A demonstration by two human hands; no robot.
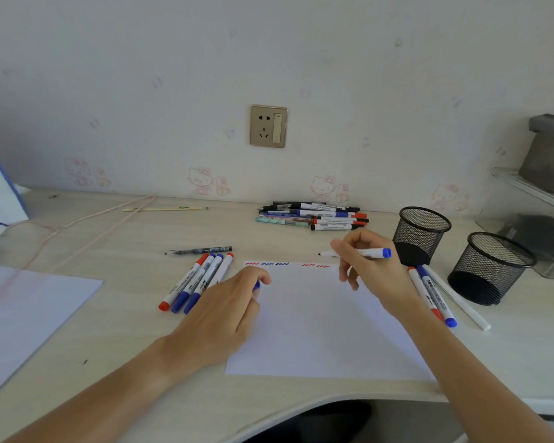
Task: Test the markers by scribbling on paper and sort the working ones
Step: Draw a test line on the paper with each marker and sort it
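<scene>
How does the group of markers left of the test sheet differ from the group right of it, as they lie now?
The left group holds four markers packed side by side, leaning up to the right; the right group holds three, leaning up to the left and fanning apart. The left group shows two red and two blue caps; the right group shows one red, one blue and one plain white marker. Both lie flat on the desk beside the sheet.
</scene>
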